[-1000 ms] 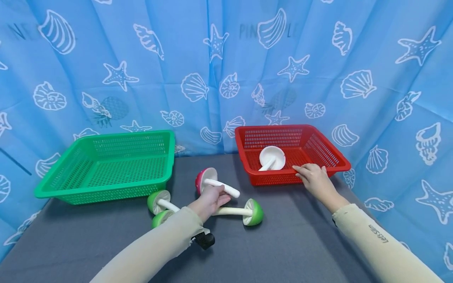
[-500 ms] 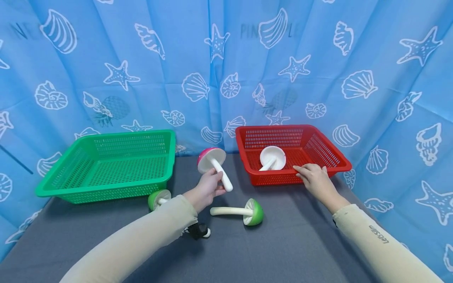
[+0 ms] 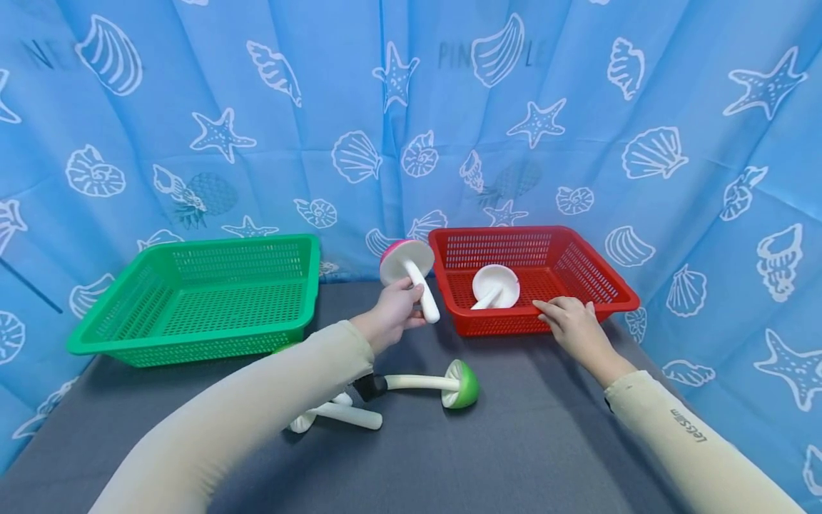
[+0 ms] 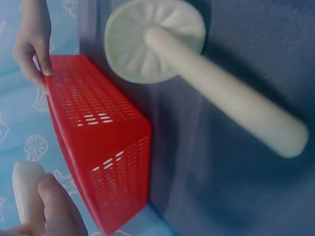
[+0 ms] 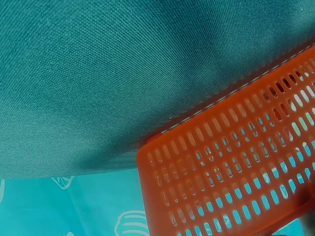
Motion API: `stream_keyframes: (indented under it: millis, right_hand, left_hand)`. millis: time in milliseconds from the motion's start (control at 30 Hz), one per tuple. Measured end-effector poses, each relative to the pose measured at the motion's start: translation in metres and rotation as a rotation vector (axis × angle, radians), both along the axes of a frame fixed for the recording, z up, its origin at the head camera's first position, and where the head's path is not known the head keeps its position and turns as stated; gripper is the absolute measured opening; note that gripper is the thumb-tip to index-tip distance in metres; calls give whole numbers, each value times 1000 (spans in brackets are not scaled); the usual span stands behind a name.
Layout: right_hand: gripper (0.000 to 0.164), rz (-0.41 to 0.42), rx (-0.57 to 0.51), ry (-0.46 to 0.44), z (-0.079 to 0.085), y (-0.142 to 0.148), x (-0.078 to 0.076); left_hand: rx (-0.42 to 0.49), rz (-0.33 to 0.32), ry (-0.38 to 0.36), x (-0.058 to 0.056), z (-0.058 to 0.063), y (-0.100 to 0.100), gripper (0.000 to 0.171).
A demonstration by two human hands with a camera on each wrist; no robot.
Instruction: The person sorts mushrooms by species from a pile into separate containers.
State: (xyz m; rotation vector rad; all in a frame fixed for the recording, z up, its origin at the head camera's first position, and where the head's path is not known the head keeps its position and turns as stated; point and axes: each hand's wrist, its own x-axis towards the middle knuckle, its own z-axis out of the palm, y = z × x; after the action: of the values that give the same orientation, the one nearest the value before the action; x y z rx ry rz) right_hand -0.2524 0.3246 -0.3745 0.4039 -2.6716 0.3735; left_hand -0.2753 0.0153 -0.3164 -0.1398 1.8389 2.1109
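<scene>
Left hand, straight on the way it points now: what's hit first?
Likely the left side of the red basket, just beyond the left hand and its pink-capped mushroom. Height relative to the rim is unclear; it might pass above.

A pink-capped, white-stemmed mushroom (image 3: pixel 411 267) tilts, cap uppermost, in the left hand (image 3: pixel 393 313), near a red slotted basket (image 3: pixel 497 326) standing upright, its near rim held by the right hand (image 3: pixel 576 330)

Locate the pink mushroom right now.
Head view, near the middle: the pink mushroom is held in the left grip, just left of the red basket and right of the green basket.
</scene>
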Motion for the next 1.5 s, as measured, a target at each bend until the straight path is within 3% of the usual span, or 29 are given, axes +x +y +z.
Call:
stream_keyframes:
  millis: [367,633,900,1033,1233,1267,1333,1500]
  right_hand:
    - [39,14,7,36,-2,1,2]
    - [40,4,0,10,-1,2,2]
    - [39,9,14,28,0,3,1]
    - [38,11,15,38,0,2,1]
    - [37,9,24,22,0,0,1]
    - [38,4,23,18,0,0,1]
    - [38,-4,25,17,-1,0,1]
    - [38,-8,33,16,-1,2,0]
  left_hand:
    - [-90,-103,36,-18,16,32,44]
    - [-124,-192,7,-38,32,53,40]
    - [-85,-183,-29,-58,38,71,42]
    - [-59,-111,-31,-70,28,85,37]
    - [61,-35,-50,-144,-43,120,28]
    - [86,-29,-54,-159,-60,128,28]
    - [114,-7,-64,-166,-71,137,29]
    - [118,9,-78,-151,-69,143,34]
